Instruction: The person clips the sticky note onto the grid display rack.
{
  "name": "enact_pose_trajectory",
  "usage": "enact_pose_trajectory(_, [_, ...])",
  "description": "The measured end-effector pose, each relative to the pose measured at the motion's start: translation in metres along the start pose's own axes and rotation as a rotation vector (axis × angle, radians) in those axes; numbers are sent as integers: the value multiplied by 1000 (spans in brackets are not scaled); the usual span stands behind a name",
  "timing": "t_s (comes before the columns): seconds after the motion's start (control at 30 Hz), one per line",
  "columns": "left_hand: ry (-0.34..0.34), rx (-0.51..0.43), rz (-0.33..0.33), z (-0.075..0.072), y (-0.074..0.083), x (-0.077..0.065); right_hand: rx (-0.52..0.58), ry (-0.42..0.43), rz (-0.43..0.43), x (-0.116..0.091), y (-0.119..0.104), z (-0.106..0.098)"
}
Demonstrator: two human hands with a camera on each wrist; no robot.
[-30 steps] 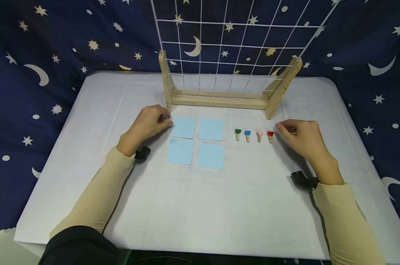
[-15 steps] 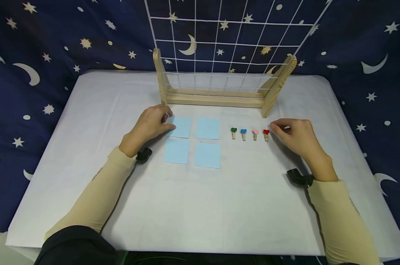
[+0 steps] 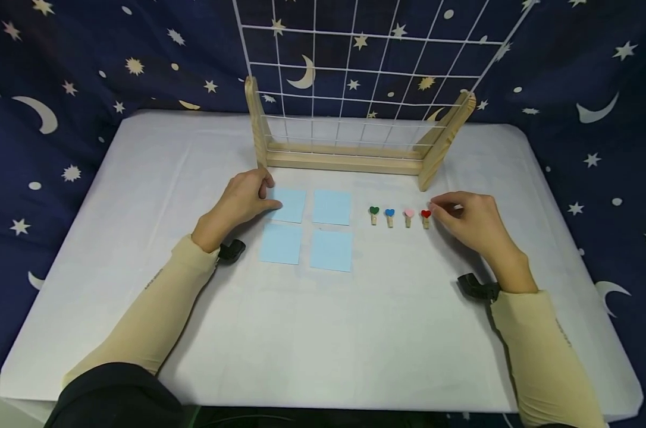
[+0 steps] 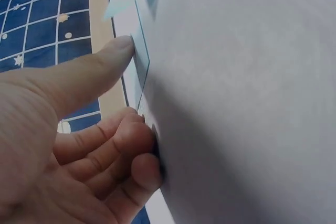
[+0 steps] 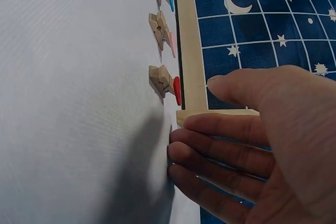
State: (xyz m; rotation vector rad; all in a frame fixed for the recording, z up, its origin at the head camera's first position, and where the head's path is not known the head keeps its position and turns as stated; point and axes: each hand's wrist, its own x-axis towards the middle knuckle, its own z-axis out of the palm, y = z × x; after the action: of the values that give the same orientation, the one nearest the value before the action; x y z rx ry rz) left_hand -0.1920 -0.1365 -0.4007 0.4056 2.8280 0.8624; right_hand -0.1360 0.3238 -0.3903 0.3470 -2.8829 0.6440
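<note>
Several light blue paper squares lie in two rows on the white tabletop. My left hand point(image 3: 242, 196) is at the left edge of the upper left square point(image 3: 292, 205). In the left wrist view its thumb touches that sheet point(image 4: 140, 59), with the other fingers loosely bent by the corner; no firm pinch shows. To the right stands a row of small wooden heart clips: green point(image 3: 374, 214), blue point(image 3: 389, 217), pink point(image 3: 408, 217) and red point(image 3: 426, 218). My right hand point(image 3: 469, 217) is just right of the red clip, fingers relaxed, thumb apart and holding nothing.
Behind the papers and clips stands a white wire grid point(image 3: 355, 74) on a wooden base point(image 3: 344, 161). A dark blue cloth point(image 3: 114, 53) with stars and moons hangs beyond the white table point(image 3: 301, 333). The upper right paper square point(image 3: 331, 207) lies right of the left hand.
My left hand has shifted slightly right, so its thumb now overlaps the upper left square. My right hand has come a little closer to the red clip. The head view has drifted slightly.
</note>
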Motion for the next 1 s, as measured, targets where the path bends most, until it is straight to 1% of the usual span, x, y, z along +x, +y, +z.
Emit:
enact_pose_trajectory(0.1, [-16, -8, -17, 0, -1, -1, -1, -8, 5, 1, -1, 2])
enact_pose_trajectory(0.2, [-28, -10, -16, 0, -3, -2, 6, -14, 7, 1, -3, 3])
enact_pose_trajectory(0.37, [-24, -11, 10, 1, -3, -2, 2, -6, -7, 2, -2, 3])
enact_pose_trajectory(0.5, [-20, -27, 28, -4, 1, -5, -6, 9, -20, 1, 0, 2])
enact_pose_trajectory(0.6, [-54, -14, 21, -12, 6, -13, -6, 9, -19, -1, 2, 1])
enact_pose_trajectory(0.7, [-100, 27, 26, -17, 13, -20, -2, 16, -16, -2, 4, 0])
enact_pose_trajectory(0.87, [-168, 79, 22, -18, 21, -27, -2, 21, -22, -1, 5, 0])
enact_pose_trajectory(1.0, [-237, 95, 20, -18, 22, -33, 0, 9, -25, 0, 4, 3])
